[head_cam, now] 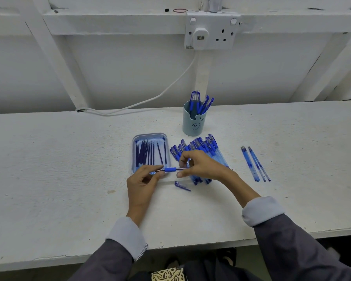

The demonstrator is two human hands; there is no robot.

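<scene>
Grey-sleeved left hand (144,185) and right hand (201,166) pinch one blue pen (170,169).

Left hand (144,182) and right hand (199,166) pinching a blue pen (170,169), refill tray (137,138) behind, pen cup (193,123)

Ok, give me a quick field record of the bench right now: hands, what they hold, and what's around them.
left hand: pinches the pen's tip end
right hand: grips the pen's other end
pen: uncapped, level, over the tray's near edge
tray: dark refills inside
loose cap: on the table, near the hands
pen pile: behind the right hand
cup: upright, holding pens
</scene>
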